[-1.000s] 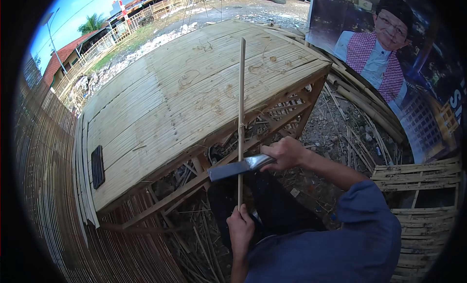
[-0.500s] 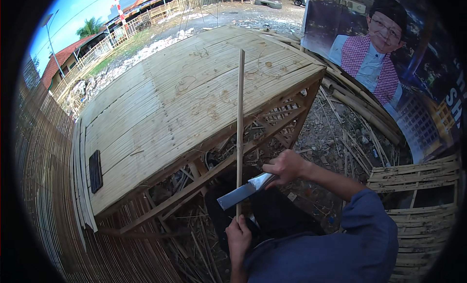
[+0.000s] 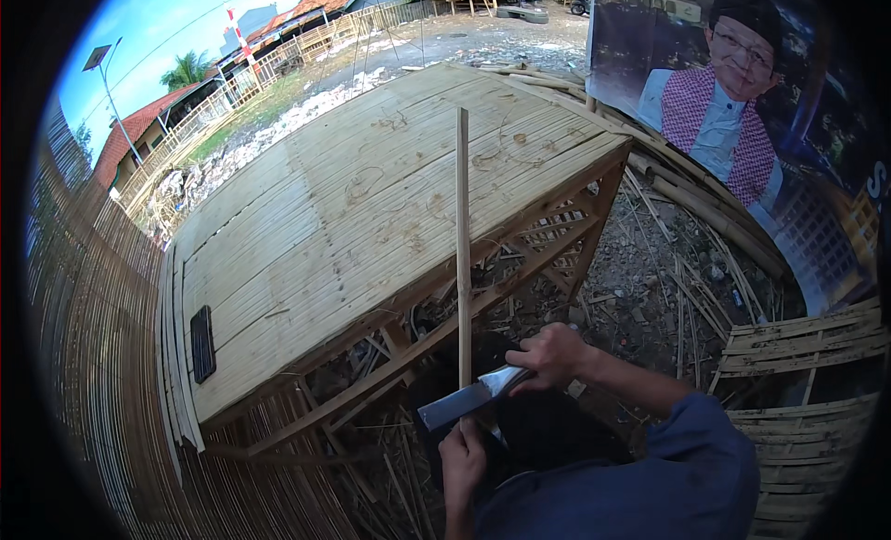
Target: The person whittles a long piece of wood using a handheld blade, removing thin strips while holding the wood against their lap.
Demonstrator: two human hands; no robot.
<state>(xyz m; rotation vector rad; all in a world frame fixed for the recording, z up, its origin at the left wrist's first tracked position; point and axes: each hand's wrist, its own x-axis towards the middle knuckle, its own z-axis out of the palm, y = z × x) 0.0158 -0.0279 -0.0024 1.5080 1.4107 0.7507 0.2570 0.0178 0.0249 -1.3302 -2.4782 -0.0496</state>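
My left hand (image 3: 462,461) is closed around the lower end of a long, narrow bamboo strip (image 3: 463,234), which stands nearly upright in front of me. In my right hand (image 3: 554,356) is the handle of a broad-bladed knife (image 3: 453,407), its grip end looking wrapped in something pale and shiny. The flat grey blade lies across the strip just above my left fingers, slanting down to the left. How deep its edge meets the strip cannot be made out. The strip's upper part passes in front of a bamboo-slat table (image 3: 269,289).
A dark phone (image 3: 202,343) lies at the table's left end, and thin shavings (image 3: 436,204) are scattered on top. A woven bamboo screen (image 3: 93,354) rises at left. Bamboo poles (image 3: 715,210) and a printed banner (image 3: 715,104) stand at right, above a slatted bamboo panel (image 3: 789,438).
My right hand and the knife have moved down along the strip, closer to my left hand. The view has shifted slightly; my left hand still grips the strip's lower end.
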